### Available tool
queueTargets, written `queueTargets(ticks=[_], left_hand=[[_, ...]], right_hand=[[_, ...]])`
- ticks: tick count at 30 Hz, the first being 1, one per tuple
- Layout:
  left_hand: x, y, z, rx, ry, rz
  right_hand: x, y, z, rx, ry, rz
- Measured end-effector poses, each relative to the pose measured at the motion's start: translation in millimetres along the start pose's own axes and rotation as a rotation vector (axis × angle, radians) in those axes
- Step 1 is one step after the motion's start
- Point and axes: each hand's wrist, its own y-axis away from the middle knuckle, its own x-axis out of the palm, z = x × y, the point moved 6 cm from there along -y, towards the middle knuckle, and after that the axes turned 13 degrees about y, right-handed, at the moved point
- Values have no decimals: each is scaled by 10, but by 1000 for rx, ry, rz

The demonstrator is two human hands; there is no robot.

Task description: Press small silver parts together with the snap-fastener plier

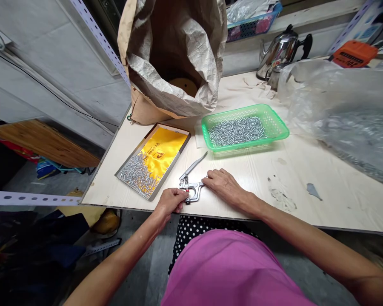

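Observation:
Snap-fastener pliers [196,193] with a grey metal frame lie near the table's front edge, their upper handle lifted away at an angle. At the jaw end, by a red part, my left hand [170,200] pinches with thumb and forefinger; whether a small piece sits between them is hidden. My right hand [225,185] has its fingers curled over the end of the pliers' lower handle. To the left, a shallow box [178,155] with a yellow lining holds many small silver metal pieces [137,176]. Similar pieces [238,131] fill part of a green plastic basket [276,121] behind the pliers.
A large open paper-and-woven sack [169,102] stands at the back of the table [242,165]. Toward the right lie a clear plastic bag [347,106] of metal pieces and an orange object [354,54]. A steel kettle [279,51] stands behind, and a grey scrap [313,191] lies right of my arm.

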Motion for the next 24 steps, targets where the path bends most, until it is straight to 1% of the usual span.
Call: queueTargets(ticks=[5,12,19,24], left_hand=[[5,-32,0,-74,-21,55],[1,-12,-63,-128,-115,28],[26,7,-86,-222,-18,89],[45,-4,-76,-319,42,90]], right_hand=[[7,6,-3,-2,-3,-10],[33,18,7,0,23,-57],[70,34,10,-15,14,-108],[104,30,9,-2,-6,-112]])
